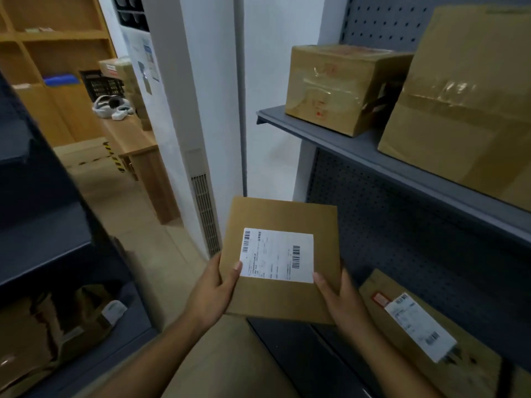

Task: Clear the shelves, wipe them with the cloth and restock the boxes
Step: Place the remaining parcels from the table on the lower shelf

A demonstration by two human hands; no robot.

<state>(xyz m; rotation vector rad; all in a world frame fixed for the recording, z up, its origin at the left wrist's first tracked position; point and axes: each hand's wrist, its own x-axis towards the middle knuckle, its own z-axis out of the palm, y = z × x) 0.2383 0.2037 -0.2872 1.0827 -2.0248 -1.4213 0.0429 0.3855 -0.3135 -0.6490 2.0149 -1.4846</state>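
In front of a grey metal shelving unit, a flat square cardboard box (pixel 283 259) is held up in the air between two bare hands, its matt brown top facing the camera. A white rectangular shipping label (pixel 277 255) with barcodes at two edges is stuck on that top. The left hand (pixel 214 291) grips the box's left edge, thumb pressed on top at the label's corner and the fingers closed underneath; the right hand (pixel 340 300) clasps the lower right corner the same way, thumb on top, fingers curled below out of sight.

The upper shelf (pixel 339 139) is a smooth grey board with a perforated pegboard back panel (pixel 402 219) above and below it. On it stand two sealed cartons: a smaller cube-like carton (pixel 342 90) bound with glossy clear tape and marked with faint red print, and just beside it on the right a larger carton (pixel 465 110), also banded with shiny tape.

On the lower shelf (pixel 301 354), just right of the held box, lies a long flat parcel (pixel 416 326) in brown card with a white label and a small red sticker.

On the left a dark shelving unit (pixel 43 225) carries crumpled brown packages (pixel 57 326) on a low tier. Farther back a wooden desk (pixel 135 145) holds a white headset (pixel 113 106), with pale wooden cubby shelves (pixel 54 38) behind.
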